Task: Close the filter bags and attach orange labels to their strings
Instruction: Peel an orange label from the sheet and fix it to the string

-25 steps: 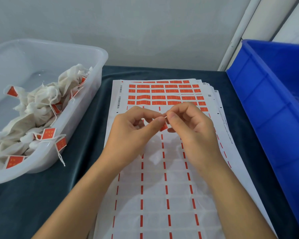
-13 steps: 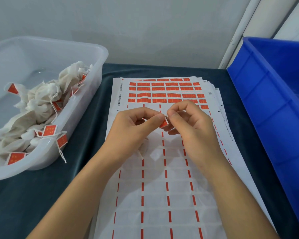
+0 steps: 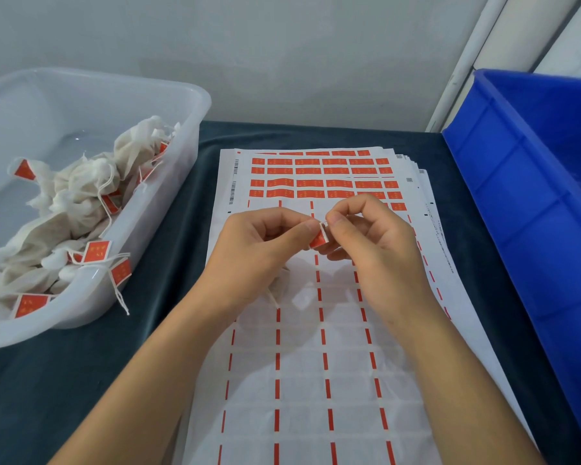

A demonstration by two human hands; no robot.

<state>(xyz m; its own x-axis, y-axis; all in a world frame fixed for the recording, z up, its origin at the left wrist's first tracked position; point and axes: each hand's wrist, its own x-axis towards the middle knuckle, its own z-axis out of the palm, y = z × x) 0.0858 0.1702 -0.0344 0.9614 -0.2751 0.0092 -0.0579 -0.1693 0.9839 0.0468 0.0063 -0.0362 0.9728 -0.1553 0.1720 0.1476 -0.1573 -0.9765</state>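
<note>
A small orange label (image 3: 318, 240) sits between my two hands above the label sheet (image 3: 316, 347). My left hand (image 3: 259, 250) pinches it with thumb and forefinger from the left. My right hand (image 3: 373, 243) pinches its upper edge from the right. A white filter bag (image 3: 280, 285) hangs under my left hand, mostly hidden by it. Rows of unused orange labels (image 3: 322, 177) remain at the sheet's far end.
A clear plastic tub (image 3: 168, 182) on the left holds several white filter bags with orange labels (image 3: 96, 251) on their strings. A blue crate (image 3: 534, 203) stands along the right. Dark cloth (image 3: 114, 364) covers the table; a wall rises behind.
Both hands stay together at the label; more of the orange label now shows below the fingertips. The view has shifted slightly.
</note>
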